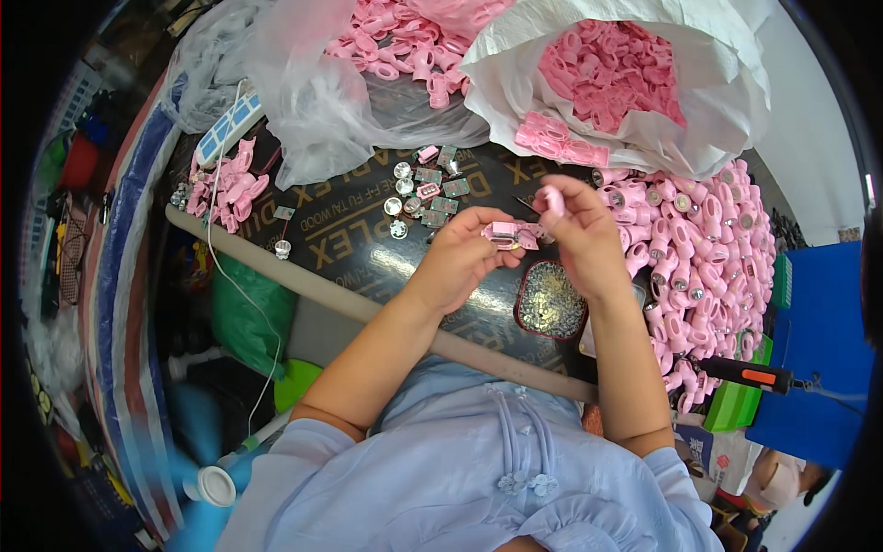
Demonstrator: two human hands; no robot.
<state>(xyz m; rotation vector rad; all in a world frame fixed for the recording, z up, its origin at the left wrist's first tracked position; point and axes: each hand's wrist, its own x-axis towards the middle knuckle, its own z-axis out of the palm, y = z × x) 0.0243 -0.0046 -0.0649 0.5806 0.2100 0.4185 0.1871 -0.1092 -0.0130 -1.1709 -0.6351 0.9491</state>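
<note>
My left hand [462,256] is closed around one end of an open pink plastic flashlight housing [505,234], with small metallic and pale parts showing inside. Close beside it, my right hand [589,241] pinches a small pink plastic piece [553,201], partly covered by the fingers. Below the hands sits a red-rimmed tray [552,296] full of small metal screws. Just left of them lie several small green circuit boards [443,205] wired to round silver reflectors [397,206].
Finished-looking pink flashlights [699,241] are heaped at right, beside a hanging electric screwdriver [747,373]. A white sack [727,55] and a clear plastic bag [322,120] hold pink parts at the back. Pink pieces [241,189] and a power strip [230,124] lie left.
</note>
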